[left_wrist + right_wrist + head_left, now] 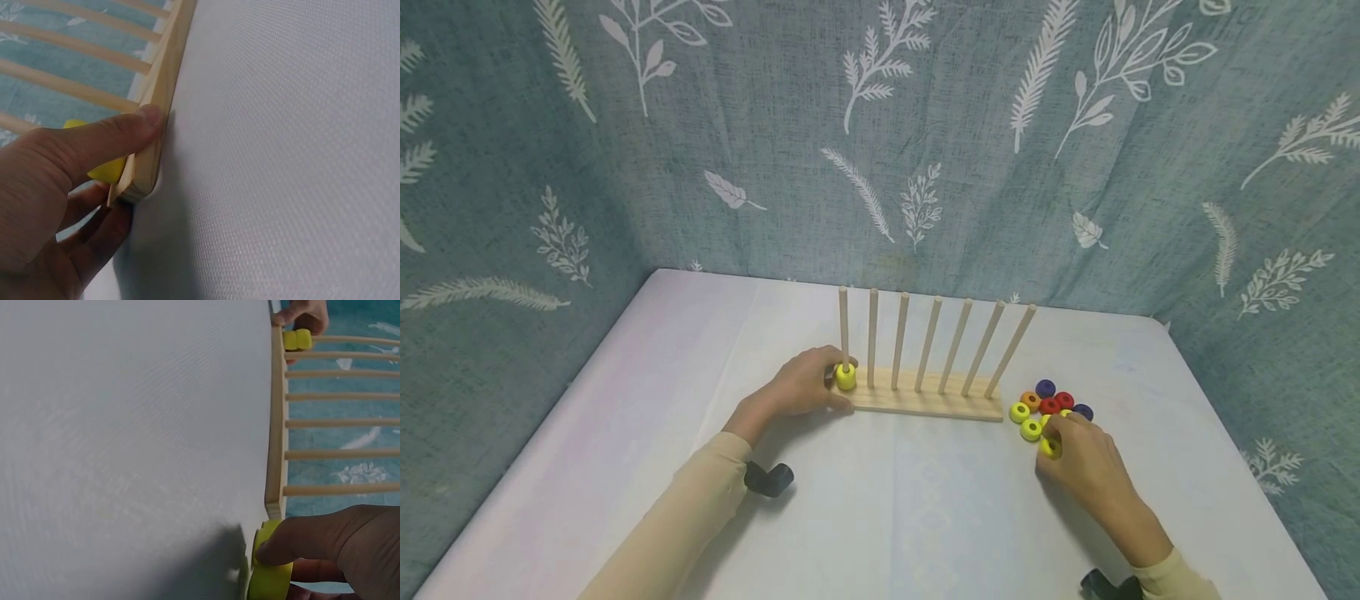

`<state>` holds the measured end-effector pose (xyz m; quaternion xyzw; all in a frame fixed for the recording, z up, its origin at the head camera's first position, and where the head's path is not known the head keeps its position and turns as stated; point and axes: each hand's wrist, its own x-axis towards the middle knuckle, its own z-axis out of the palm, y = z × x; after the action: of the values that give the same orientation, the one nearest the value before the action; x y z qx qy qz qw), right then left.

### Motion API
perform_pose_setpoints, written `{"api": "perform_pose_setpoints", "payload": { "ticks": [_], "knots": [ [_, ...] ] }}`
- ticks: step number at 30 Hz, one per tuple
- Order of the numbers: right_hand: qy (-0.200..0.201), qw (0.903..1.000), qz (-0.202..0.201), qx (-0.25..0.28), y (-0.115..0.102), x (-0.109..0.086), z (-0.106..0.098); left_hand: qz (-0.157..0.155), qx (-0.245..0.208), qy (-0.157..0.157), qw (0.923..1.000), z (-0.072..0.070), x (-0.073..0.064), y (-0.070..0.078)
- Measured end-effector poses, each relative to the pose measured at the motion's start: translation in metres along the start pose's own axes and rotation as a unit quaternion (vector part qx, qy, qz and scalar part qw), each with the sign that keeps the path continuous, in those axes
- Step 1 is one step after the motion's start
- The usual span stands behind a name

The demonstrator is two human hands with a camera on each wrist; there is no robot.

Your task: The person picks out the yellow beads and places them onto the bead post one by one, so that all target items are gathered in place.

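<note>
Head cam: left hand (805, 383) grips the left end of a wooden peg rack (925, 405), right hand (1090, 462) is at the loose beads (1049, 406) past the other end. Left wrist cam: thumb's over the base (165, 81), so if that slackens it might skid. Right wrist cam: thumb and fingers pinch a yellow bead (272, 584), and a sloppy lift could scatter its neighbours.

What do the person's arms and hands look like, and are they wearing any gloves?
The left sleeve and right sleeve are plain pale beige. The left hand and right hand are bare, with no gloves or rings showing. A small black piece sticks out near each wrist, one left, one right.
</note>
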<state>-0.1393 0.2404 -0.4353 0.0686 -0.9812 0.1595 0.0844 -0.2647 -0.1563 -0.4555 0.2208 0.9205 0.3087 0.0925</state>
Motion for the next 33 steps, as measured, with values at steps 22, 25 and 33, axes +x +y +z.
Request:
{"api": "perform_pose_setpoints", "payload": {
  "ticks": [22, 25, 33],
  "knots": [
    [0.048, 0.9985, 0.008, 0.026, -0.014, -0.002, -0.027, 0.003, -0.004, -0.003, 1.0000, -0.002, -0.002, 0.000],
    [0.042, 0.9988, 0.010, 0.022, -0.016, 0.001, -0.034, 0.007, -0.005, -0.002, 1.0000, -0.003, -0.003, 0.000],
    [0.044, 0.9990, 0.003, 0.010, -0.022, 0.010, -0.059, 0.003, -0.005, -0.007, 1.0000, -0.004, -0.002, 0.000]
  ]
}}
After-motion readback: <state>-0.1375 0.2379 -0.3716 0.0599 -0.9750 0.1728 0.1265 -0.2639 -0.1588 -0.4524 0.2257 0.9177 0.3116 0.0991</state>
